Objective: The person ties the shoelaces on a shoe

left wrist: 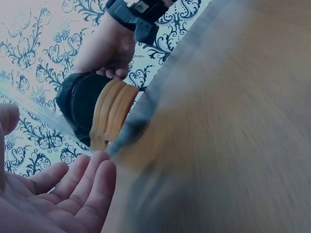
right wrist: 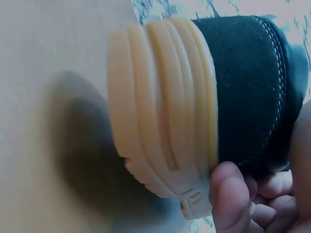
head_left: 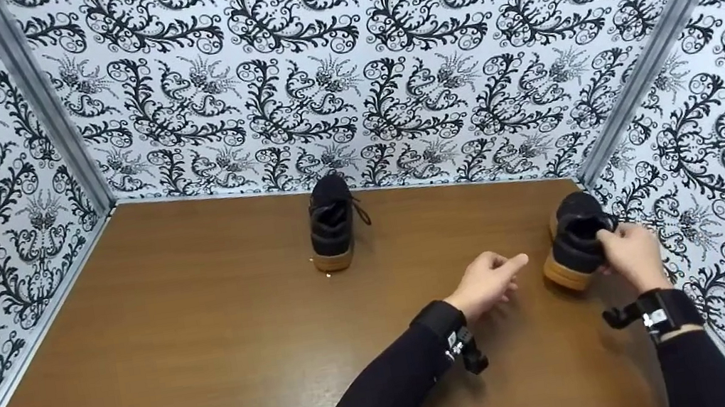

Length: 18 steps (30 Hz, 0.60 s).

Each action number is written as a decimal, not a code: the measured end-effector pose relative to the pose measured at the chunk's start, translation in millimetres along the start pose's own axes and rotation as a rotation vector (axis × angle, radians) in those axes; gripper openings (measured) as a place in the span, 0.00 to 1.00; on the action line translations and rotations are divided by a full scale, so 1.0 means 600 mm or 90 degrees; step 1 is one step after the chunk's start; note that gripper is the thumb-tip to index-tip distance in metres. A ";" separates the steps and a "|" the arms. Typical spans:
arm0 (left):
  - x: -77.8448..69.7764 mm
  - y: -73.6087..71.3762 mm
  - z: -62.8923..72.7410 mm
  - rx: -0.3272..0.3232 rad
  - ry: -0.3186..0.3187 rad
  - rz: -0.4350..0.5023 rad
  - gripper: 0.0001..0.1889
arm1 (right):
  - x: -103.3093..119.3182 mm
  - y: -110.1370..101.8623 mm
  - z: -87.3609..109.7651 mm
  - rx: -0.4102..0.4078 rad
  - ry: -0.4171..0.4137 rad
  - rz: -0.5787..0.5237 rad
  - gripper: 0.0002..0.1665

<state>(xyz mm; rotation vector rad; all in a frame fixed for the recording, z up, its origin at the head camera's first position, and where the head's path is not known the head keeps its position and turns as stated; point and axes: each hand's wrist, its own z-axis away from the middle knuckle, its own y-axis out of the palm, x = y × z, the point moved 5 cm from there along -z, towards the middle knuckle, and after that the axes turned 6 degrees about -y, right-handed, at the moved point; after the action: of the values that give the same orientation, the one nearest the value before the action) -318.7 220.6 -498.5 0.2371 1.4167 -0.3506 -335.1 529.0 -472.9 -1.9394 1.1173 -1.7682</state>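
A black shoe with a tan ridged sole is at the right of the table, its toe toward the back corner. My right hand grips it by the right side of the collar, thumb at the opening and fingers against the outer side. In the right wrist view the heel of the shoe shows white stitching, and its shadow falls apart from the sole. My left hand is just left of this shoe, holding nothing, with relaxed fingers. A matching black shoe stands upright near the back wall, its lace hanging to the right.
The brown wooden table is bounded by patterned walls at the back and both sides. Grey metal posts mark the corners. Small pale specks lie by the heel of the far shoe.
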 end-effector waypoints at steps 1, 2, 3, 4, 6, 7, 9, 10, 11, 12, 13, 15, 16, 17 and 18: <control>0.001 -0.003 0.001 -0.003 0.001 0.003 0.18 | 0.007 0.006 0.005 -0.008 -0.005 0.001 0.19; 0.002 -0.006 0.001 -0.004 0.005 0.006 0.18 | 0.014 0.011 0.009 -0.015 -0.012 0.004 0.18; 0.003 -0.008 0.001 -0.002 0.010 0.006 0.18 | 0.021 0.018 0.013 -0.022 -0.019 0.007 0.18; 0.005 -0.011 0.000 -0.001 0.016 0.004 0.18 | 0.029 0.025 0.018 -0.024 -0.025 0.005 0.18; 0.009 -0.018 0.001 0.001 0.026 -0.002 0.18 | 0.045 0.041 0.029 -0.025 -0.035 0.001 0.18; 0.011 -0.023 0.001 0.002 0.030 -0.006 0.18 | 0.053 0.050 0.035 -0.021 -0.040 -0.005 0.18; 0.015 -0.033 0.002 0.000 0.039 -0.017 0.18 | 0.070 0.068 0.048 -0.011 -0.046 -0.019 0.18; 0.016 -0.039 0.003 0.001 0.042 -0.023 0.19 | 0.078 0.078 0.055 -0.004 -0.048 -0.027 0.18; 0.018 -0.045 0.003 0.003 0.043 -0.027 0.19 | 0.086 0.087 0.061 0.004 -0.052 -0.033 0.17; 0.019 -0.052 0.004 0.006 0.043 -0.030 0.20 | 0.095 0.097 0.068 0.008 -0.057 -0.038 0.17; 0.020 -0.058 0.005 0.011 0.042 -0.031 0.20 | 0.104 0.106 0.074 0.012 -0.067 -0.035 0.17; 0.022 -0.073 0.006 0.023 0.041 -0.033 0.21 | 0.122 0.123 0.085 0.015 -0.090 -0.028 0.16; 0.023 -0.080 0.007 0.029 0.039 -0.036 0.21 | 0.131 0.131 0.091 0.014 -0.104 -0.022 0.16; 0.024 -0.088 0.008 0.035 0.035 -0.038 0.22 | 0.139 0.139 0.096 0.013 -0.117 -0.016 0.16; 0.026 -0.096 0.009 0.040 0.033 -0.041 0.22 | 0.147 0.147 0.101 0.012 -0.129 -0.011 0.16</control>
<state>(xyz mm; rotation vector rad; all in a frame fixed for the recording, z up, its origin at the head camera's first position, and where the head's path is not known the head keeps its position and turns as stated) -333.5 163.6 -510.2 0.2536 1.4684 -0.4443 -313.2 392.1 -481.3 -2.0680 1.0138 -1.5427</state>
